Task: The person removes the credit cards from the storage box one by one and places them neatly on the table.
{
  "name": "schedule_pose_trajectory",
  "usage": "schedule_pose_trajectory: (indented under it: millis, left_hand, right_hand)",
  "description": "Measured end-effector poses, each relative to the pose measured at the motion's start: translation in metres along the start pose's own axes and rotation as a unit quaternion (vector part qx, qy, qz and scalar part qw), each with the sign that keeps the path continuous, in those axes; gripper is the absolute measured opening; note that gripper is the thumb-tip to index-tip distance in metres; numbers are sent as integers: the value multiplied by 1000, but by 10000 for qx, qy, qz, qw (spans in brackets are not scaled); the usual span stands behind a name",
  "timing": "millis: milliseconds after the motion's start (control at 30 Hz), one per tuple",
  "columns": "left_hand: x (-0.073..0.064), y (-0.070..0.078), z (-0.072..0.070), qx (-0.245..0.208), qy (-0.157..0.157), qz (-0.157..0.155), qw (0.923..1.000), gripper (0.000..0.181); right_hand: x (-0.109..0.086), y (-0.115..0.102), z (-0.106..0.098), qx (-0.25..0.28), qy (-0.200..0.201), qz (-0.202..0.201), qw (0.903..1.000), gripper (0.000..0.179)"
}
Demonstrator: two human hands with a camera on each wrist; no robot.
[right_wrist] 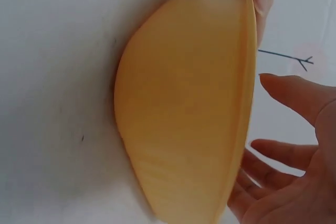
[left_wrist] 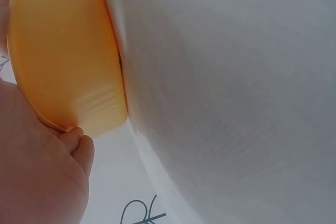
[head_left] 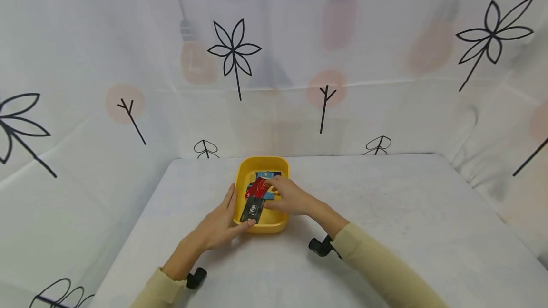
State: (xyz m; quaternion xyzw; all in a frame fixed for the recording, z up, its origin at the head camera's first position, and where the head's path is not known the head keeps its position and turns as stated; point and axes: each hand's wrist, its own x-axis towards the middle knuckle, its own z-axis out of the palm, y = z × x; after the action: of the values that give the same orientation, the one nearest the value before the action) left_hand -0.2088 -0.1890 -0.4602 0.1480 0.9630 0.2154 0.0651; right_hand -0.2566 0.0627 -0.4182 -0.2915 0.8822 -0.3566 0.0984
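A yellow plastic tub (head_left: 274, 227) stands on the white table and contains several plastic cards. My left hand (head_left: 216, 225) holds the tub at its left side and near left corner, with the thumb at the near rim beside a black card (head_left: 252, 209) marked "Vip". My right hand (head_left: 291, 197) reaches over the tub's right rim, above the cards. In the right wrist view its thumb (right_wrist: 289, 90) and fingers stand apart, with some fingertips behind the rim. A red card (head_left: 256, 188) overlaps blue cards (head_left: 266, 175) inside, partly covered by the right hand.
The white cloth-covered table (head_left: 364, 203) spreads out on both sides of the tub. A white curtain (head_left: 274, 122) printed with leaf and bulb drawings hangs behind it. Black wrist devices (head_left: 320, 246) sit below both wrists.
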Motion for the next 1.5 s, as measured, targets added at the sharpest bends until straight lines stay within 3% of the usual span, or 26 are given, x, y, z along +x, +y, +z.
schedule_pose_trajectory:
  millis: [433,800,1100,1500]
  left_hand:
    - [-1,0,-1,92,0,124,9999,113]
    - [-1,1,-3,97,-75,169,9998,113]
    - [0,0,-5,82,-75,218,9997,113]
    - [1,-2,-4,59,-70,206,9997,111]
  right_hand:
    - [24,-10,26,-262,-151,618,9976,69]
    - [39,-8,48,-535,20,1075,9928,69]
    - [44,-8,54,-900,73,1304,9873,67]
    - [45,-10,54,-713,-78,1412,9874,59]
